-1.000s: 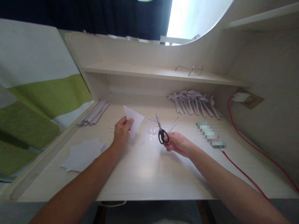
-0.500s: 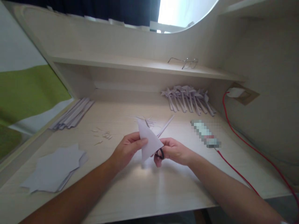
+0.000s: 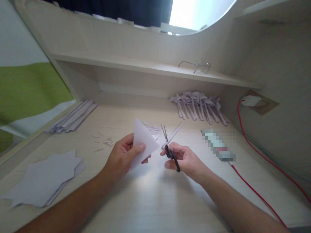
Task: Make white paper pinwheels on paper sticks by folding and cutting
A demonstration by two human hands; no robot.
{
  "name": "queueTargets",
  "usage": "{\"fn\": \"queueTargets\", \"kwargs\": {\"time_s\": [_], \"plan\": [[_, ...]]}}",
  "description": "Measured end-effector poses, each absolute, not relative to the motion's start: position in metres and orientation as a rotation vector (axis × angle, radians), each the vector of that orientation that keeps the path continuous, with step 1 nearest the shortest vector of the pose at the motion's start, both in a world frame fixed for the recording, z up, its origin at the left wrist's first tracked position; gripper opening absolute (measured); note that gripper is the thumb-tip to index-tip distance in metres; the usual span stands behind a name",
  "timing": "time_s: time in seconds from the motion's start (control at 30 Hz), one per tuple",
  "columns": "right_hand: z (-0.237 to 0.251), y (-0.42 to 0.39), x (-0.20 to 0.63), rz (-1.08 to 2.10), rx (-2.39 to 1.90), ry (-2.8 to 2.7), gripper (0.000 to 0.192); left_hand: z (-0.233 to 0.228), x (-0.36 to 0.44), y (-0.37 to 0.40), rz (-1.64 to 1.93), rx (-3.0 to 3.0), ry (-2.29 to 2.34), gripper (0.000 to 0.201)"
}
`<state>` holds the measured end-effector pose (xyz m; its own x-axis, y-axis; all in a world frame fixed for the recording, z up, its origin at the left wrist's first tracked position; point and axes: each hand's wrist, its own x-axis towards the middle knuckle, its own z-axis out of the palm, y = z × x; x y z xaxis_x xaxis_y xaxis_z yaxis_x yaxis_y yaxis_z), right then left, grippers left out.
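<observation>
My left hand (image 3: 125,155) pinches a white folded paper triangle (image 3: 143,142) between thumb and fingers, one corner pointing right. My right hand (image 3: 186,159) holds black-handled scissors (image 3: 169,145) by the loops, blades upward and slightly apart. The blades stand just right of the paper, not touching it. Behind the hands lie thin paper strips (image 3: 153,129) and one rolled paper stick (image 3: 176,132). Small paper scraps (image 3: 107,141) are scattered left of them. A stack of white paper sheets (image 3: 46,178) lies at the front left.
Several rolled paper sticks (image 3: 73,116) lie along the left edge. Paper pinwheels on sticks (image 3: 198,105) are grouped at the back right. A blurred phone-like device (image 3: 217,145) with a red cable (image 3: 257,192) lies at right. Eyeglasses (image 3: 199,67) rest on the shelf (image 3: 136,64).
The scissors have come away from the paper and now show beside it. My left hand and the paper have moved left, apart from my right hand. The view has shifted slightly.
</observation>
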<state>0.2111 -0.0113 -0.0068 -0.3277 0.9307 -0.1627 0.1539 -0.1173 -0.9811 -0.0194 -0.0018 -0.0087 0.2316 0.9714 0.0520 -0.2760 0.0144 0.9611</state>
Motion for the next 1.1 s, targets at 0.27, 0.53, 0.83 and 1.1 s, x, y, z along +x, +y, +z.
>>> {"fn": "queueTargets", "kwargs": {"time_s": [0.27,0.53,0.83,1.1], "plan": [[-0.01,-0.015,0.209,1.528,-1.335,-1.557,0.031,-0.008,-0.02,-0.003,1.22,1.189,0.896,0.02],[-0.009,-0.023,0.201,1.766,-1.269,-1.485,0.047,-0.007,-0.023,-0.001,1.276,1.208,0.952,0.02],[-0.011,-0.031,0.2,1.728,-1.276,-1.55,0.048,-0.004,-0.023,-0.005,1.233,1.306,1.048,0.019],[-0.01,-0.031,0.2,1.679,-1.278,-1.604,0.046,0.001,-0.02,-0.006,1.226,1.315,1.069,0.016]]}}
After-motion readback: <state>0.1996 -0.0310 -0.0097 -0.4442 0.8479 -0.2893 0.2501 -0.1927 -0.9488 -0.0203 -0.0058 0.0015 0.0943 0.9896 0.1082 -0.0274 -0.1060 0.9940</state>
